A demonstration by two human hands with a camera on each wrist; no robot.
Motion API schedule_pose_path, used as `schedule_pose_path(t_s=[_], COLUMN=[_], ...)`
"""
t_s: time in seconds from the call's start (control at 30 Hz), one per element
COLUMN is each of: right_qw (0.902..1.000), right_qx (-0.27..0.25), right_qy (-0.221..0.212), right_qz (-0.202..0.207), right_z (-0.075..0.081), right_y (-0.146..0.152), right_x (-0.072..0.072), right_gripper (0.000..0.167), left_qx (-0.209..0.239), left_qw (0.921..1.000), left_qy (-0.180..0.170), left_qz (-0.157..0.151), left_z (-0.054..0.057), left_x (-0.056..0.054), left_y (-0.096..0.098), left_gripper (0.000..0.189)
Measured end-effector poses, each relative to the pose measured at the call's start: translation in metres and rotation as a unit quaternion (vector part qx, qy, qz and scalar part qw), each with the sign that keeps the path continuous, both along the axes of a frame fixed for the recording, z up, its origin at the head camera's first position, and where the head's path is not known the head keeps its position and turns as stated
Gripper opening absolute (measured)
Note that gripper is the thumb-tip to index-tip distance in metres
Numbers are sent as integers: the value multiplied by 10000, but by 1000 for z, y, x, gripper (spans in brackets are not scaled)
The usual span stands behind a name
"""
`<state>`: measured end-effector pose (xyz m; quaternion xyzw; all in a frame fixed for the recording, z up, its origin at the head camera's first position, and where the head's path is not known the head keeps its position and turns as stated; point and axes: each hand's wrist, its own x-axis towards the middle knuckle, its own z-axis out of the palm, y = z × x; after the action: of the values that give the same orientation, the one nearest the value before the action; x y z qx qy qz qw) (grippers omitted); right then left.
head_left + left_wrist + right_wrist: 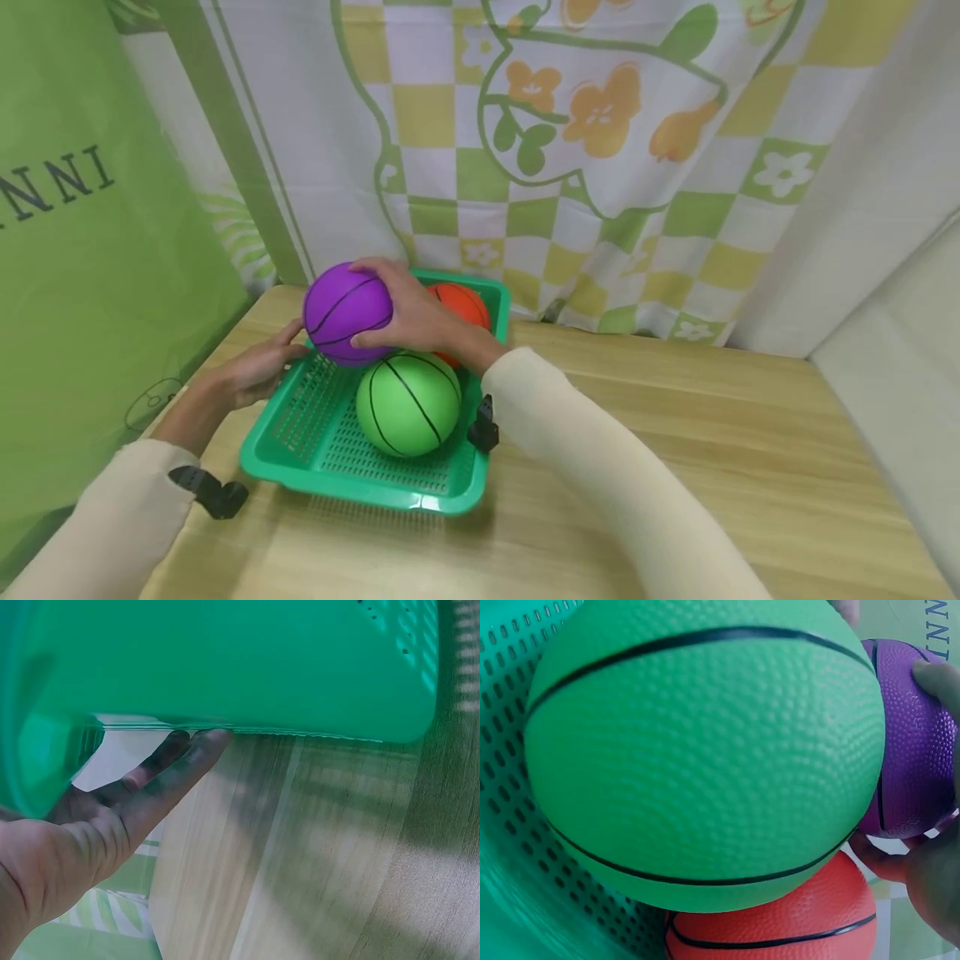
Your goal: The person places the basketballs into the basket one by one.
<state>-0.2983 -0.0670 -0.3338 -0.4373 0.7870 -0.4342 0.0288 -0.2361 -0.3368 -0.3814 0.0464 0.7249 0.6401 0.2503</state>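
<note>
My right hand [408, 308] grips a purple ball [341, 312] with black lines, fingers and thumb spread round its right side. This ball sits at the back left corner of a green plastic basket [258, 450]. At the basket's left rim is my left hand [258, 371], its fingers [176, 776] lying along the outer wall; the thumb is mostly hidden by the rim in the left wrist view. Inside the basket rests a light green ball [408, 404]. Behind it is an orange-red ball [461, 304], partly covered by my right hand and wrist.
The basket stands on a wooden table [675, 442] against a patterned curtain [600, 125]. Green cloth with lettering [75, 292] hangs on the left, and a thin cable [142, 408] shows near it. A pale wall [900, 333] borders the table's right side.
</note>
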Motion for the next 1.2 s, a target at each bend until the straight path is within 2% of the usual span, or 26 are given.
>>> schedule_pose_path(t_s=[0.2,0.4,0.57,0.73,0.9,1.03,1.2], right_qw=[9977,9885,9758,9588,9492,9487,9544], right_qx=[584,1357,1969,2600,2795,2733,2571], right_qy=[-88,-168,-311,-86,487,909,991], right_qz=[-331,-646,-894,-1143,-1359,-1303,-1149], right_z=[4,12,18,22,19,14,11], right_y=[-2,-6,-13,-22,-28,-32,-33], right_x=[0,3,7,11,13,12,11], right_gripper=[84,81,81,81,74,72,74], left_qx=[0,52,-18,32,-1,-38,-46], left_qw=[9999,9997,9998,9998,9999,9998,9998], left_qy=[-78,-187,-119,-87,-51,-75,-85], left_qz=[81,167,182,167,141,175,165], left_z=[0,2,1,0,0,0,0], left_x=[0,0,1,1,1,1,0], left_y=[0,0,-1,1,1,0,-2], left_gripper=[67,63,63,64,66,65,65])
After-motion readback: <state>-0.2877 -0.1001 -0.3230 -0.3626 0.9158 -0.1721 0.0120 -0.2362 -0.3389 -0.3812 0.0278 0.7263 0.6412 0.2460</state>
